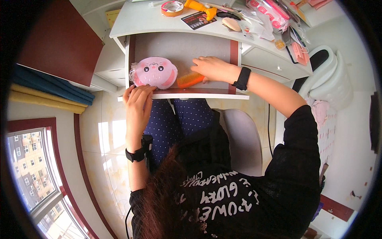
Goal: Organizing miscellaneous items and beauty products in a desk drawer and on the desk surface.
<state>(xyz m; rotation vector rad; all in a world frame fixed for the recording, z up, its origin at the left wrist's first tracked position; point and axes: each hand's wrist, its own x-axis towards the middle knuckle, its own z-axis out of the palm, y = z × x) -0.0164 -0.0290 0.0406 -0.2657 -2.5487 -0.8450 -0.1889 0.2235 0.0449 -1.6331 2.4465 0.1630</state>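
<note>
A white desk drawer [185,96] is pulled out over my lap. My left hand [138,100] grips its front panel near the left corner, fingers hooked over the top edge. Just beyond those fingertips lies a pink case with a cartoon face [156,73], partly wrapped in clear plastic. To its right is an orange comb [189,80], teeth facing away from me. My right hand [210,68] closes on the comb's right end and covers it; its thumb tip shows below.
The desktop [140,22] above holds a tape roll [172,8], a yellow tool [203,9], a black card with writing [198,20] and a pink-and-white pouch [268,13]. A closed drawer [265,62] sits at right. Behind me stands a chair [243,137]; a window [32,161] is at left.
</note>
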